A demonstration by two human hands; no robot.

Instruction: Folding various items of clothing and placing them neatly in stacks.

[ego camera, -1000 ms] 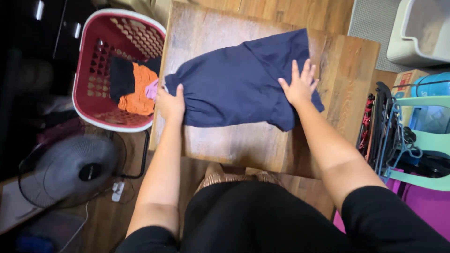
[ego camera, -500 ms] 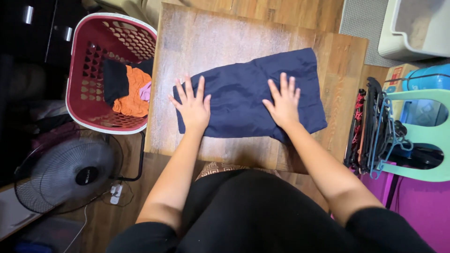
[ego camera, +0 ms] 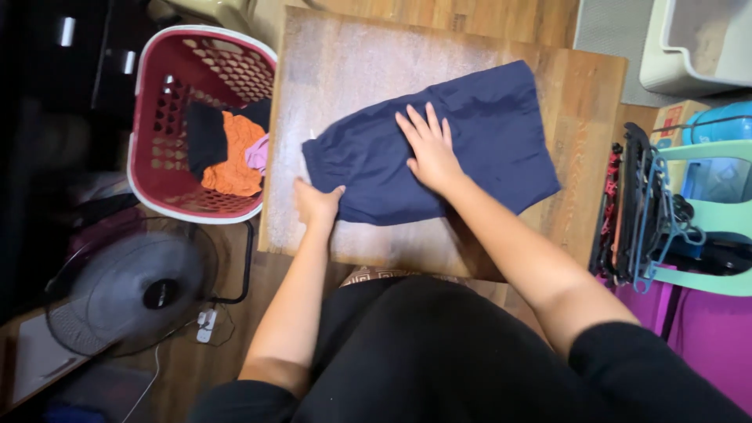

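A navy blue garment point(ego camera: 486, 133), folded flat, lies on a small wooden table point(ego camera: 352, 63). My right hand point(ego camera: 429, 149) rests flat on the middle of the cloth with fingers spread. My left hand point(ego camera: 316, 202) pinches the garment's near left corner at the gathered waistband end. My lap in black clothing fills the bottom of the view.
A red laundry basket point(ego camera: 157, 102) with orange, pink and black clothes stands left of the table. A floor fan point(ego camera: 137, 290) sits at lower left. Hangers point(ego camera: 634, 211) on a mint green chair point(ego camera: 721, 227) and a grey bin point(ego camera: 697, 47) stand to the right.
My left hand slid off the cloth's top to grip its near left corner. My right hand moved left to the garment's middle.
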